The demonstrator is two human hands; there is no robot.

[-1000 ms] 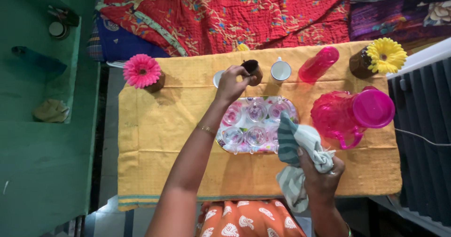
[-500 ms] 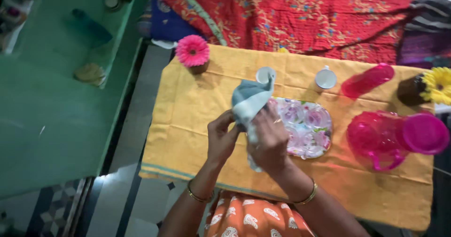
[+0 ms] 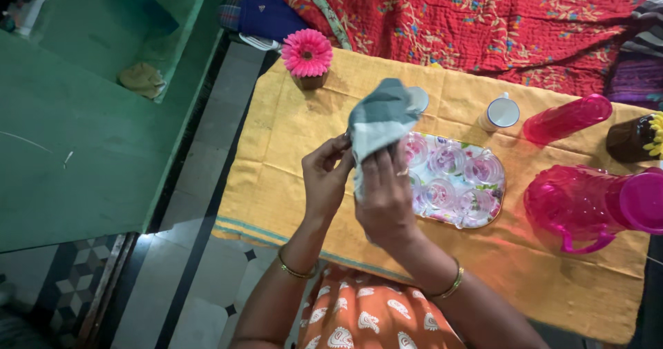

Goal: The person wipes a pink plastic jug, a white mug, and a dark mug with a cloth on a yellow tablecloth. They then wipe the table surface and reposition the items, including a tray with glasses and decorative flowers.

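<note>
1. Left hand (image 3: 324, 176) curls against the lower left edge of the grey-blue cloth (image 3: 380, 117).
2. Right hand (image 3: 385, 197) grips the cloth from below, bunching it above the yellow tablecloth (image 3: 276, 155).
3. Floral tray (image 3: 483, 214) of glasses lies just right.

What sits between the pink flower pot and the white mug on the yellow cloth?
Head view: the raised grey-green cloth in both hands, partly hiding a white cup behind it.

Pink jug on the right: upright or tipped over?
Tipped. The pink jug lies on its side on the yellow tablecloth, handle toward the near edge, lid end pointing right.
</note>
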